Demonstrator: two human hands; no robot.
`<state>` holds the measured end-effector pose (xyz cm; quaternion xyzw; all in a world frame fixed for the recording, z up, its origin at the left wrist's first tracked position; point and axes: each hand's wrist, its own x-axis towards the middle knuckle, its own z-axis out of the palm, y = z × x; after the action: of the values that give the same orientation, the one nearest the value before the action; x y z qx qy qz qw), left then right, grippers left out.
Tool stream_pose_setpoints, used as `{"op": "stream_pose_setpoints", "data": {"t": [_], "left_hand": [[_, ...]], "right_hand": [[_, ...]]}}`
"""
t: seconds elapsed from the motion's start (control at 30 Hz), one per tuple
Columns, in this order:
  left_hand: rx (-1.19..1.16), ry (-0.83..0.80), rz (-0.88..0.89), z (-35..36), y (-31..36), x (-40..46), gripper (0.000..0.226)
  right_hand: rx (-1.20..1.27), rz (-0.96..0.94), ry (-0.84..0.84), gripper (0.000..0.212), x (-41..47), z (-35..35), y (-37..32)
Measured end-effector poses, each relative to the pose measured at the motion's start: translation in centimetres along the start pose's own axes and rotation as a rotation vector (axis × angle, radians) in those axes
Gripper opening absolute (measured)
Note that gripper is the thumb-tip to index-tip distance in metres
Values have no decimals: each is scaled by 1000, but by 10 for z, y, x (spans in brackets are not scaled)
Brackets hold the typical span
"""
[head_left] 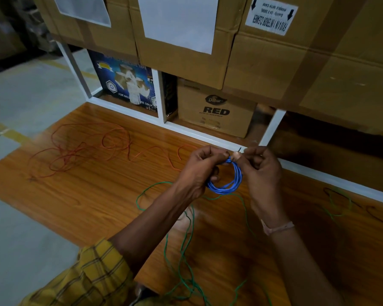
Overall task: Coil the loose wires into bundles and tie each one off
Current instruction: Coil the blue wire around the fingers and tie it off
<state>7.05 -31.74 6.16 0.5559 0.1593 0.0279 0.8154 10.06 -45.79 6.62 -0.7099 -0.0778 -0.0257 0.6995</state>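
Both hands, left [199, 166] and right [260, 166], pinch the top of a blue wire coil [227, 180], tying it off, with red wire [80, 149] and green wire [186, 250] seemingly next.

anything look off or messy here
The carton label at top right is upside down. The red wire and green wire sprawl loose on the wooden board, still uncoiled.
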Motion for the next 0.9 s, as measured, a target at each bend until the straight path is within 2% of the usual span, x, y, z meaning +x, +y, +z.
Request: {"op": "stream_pose_setpoints", "data": {"t": [0.1,0.23,0.53,0.9], "left_hand": [[10,17,21,-2,3,-15,17],[21,30,90,-5,6,-37,2],[8,75,172,0,13,-51,15],[61,60,177,5,18,-53,6]], "right_hand": [[59,35,-31,10,-12,0,-10],[53,9,-64,11,-31,-5,-29],[-50,-102,-62,17,-42,-4,-42],[-89,-147,-84,17,-37,-10,-49]]}}
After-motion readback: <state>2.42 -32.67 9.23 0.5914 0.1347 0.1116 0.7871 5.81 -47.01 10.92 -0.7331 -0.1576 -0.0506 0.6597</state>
